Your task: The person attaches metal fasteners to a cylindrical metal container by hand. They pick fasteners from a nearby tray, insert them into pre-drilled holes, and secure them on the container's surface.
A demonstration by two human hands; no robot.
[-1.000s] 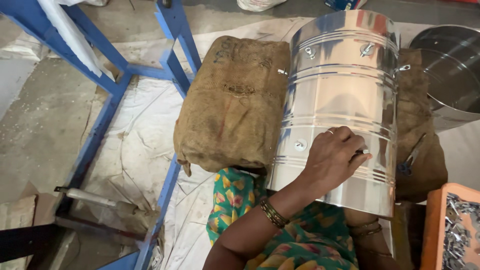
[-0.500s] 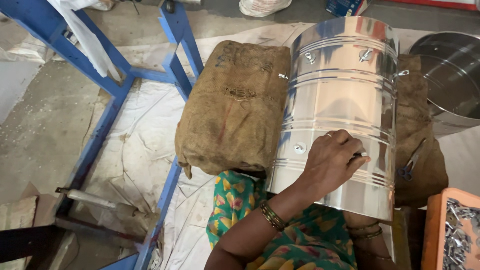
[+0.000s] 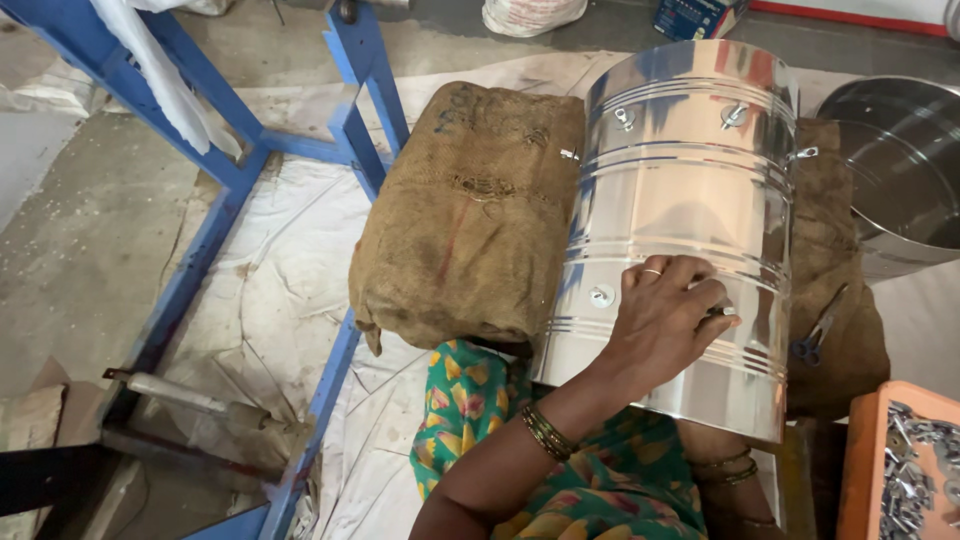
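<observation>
The left hand (image 3: 665, 320) is pressing curled fingers onto the steel drum's (image 3: 680, 200) side, perhaps pinching something small; the right hand is lying hidden beneath.

Even, soft daylight on my feed, shadows faint. Strong glare streaks on the steel drum (image 3: 680, 210) (mirror reflections, some red). Focus sharp centre; slight wide-angle bending at edges, no motion blur.

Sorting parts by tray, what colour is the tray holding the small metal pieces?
Orange tray, seen in the head view, bottom right corner.
</observation>
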